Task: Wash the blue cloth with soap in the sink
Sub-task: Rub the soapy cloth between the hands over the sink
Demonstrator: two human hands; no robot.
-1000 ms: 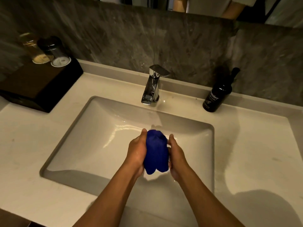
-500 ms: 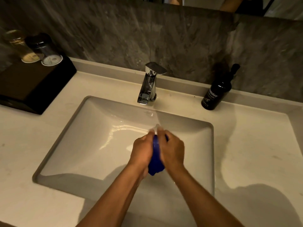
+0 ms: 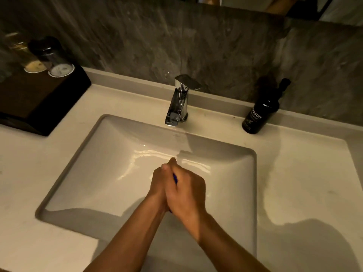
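Blue cloth (image 3: 175,178) was almost fully hidden, squeezed between our two palms over the sink (image 3: 110,154) basin; only a thin blue sliver showed at the seam between the hands, plus a speck near the wrists. Fingers (image 3: 172,161) on both hands were closed and pressed together, not spread. Our left hand (image 3: 159,183) lay flat against the cloth from the left, our right hand (image 3: 188,191) wrapped over it from the right, palms tight against each other, fingertips pointing toward the faucet (image 3: 179,101). Both forearms came in from the bottom edge. We couldn't tell whether water was running.

Count: one cloth, one sink, one chrome faucet behind the basin, one dark pump bottle (image 3: 259,114) on the counter (image 3: 304,183) right of the faucet, two upside-down glasses (image 3: 50,59) on one dark tray (image 3: 39,103) at far left.
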